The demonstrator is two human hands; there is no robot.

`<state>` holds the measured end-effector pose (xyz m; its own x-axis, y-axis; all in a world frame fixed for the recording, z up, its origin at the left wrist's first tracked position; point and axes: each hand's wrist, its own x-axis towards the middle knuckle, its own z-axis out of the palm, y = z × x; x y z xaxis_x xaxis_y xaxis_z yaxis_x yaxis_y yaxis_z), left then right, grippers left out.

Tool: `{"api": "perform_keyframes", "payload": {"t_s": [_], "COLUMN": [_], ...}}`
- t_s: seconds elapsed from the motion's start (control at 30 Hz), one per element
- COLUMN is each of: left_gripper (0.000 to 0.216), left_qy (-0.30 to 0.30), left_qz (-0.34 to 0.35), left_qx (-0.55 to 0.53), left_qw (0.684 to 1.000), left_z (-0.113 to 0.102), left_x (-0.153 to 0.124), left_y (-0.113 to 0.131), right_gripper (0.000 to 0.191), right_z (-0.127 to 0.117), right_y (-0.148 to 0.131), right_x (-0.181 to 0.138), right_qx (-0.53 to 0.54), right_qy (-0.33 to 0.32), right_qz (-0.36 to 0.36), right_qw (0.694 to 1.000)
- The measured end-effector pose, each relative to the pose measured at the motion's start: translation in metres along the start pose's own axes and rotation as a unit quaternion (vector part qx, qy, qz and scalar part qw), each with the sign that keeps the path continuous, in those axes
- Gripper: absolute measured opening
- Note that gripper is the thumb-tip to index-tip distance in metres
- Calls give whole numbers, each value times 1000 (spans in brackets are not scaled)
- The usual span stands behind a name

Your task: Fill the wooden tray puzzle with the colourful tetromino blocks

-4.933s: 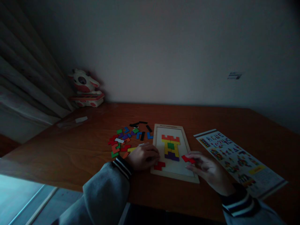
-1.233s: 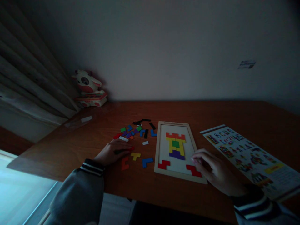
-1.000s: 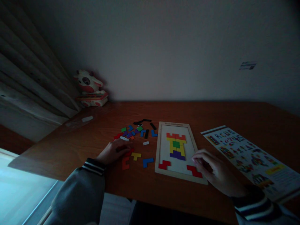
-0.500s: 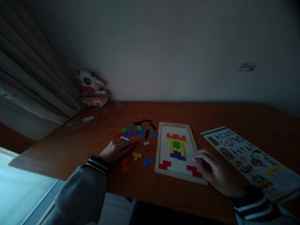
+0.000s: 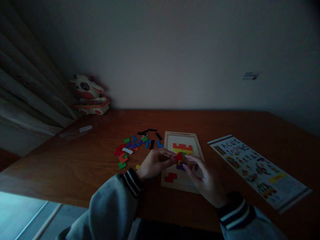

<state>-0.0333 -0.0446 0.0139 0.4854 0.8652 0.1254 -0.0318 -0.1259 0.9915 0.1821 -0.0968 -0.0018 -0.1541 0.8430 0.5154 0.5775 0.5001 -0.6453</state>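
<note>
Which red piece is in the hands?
The red piece at the fingertips of the left hand, over the tray, right hand beside it. Other reds lie flat.

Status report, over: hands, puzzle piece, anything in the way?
Left hand and right hand both pinching red puzzle piece over wooden puzzle board. Loose pieces heaped left of board, none blocking.

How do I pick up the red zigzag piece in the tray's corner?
Come from above and pinch the red zigzag piece by its two stepped ends with fingertips. It lies flat in the tray, close to the left rim, so a sideways grab would probably bump the wood. The left hand and right hand are pinching a second red piece.
</note>
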Motion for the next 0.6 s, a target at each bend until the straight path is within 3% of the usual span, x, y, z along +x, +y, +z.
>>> {"api": "perform_keyframes", "payload": {"t_s": [0.2, 0.37, 0.47, 0.6], "left_gripper": [40, 52, 48, 32], "left_qy": [4, -19, -42, -22], "left_qz": [-36, -49, 6, 132], "left_qx": [50, 54, 172, 362], "left_qw": [998, 997, 984, 922], "left_z": [12, 12, 2, -19], "left_x": [-4, -7, -10, -17], "left_y": [0, 8, 10, 8], "right_gripper": [29, 36, 37, 37], "right_z": [4, 3, -1, -10], "right_y": [-1, 8, 12, 12], "right_x": [-4, -9, -11, -13], "right_qx": [38, 15, -18, -92], "right_qy": [-12, -23, -43, -97], "right_qz": [6, -34, -82, -121], "right_qw": [999, 999, 996, 984]}}
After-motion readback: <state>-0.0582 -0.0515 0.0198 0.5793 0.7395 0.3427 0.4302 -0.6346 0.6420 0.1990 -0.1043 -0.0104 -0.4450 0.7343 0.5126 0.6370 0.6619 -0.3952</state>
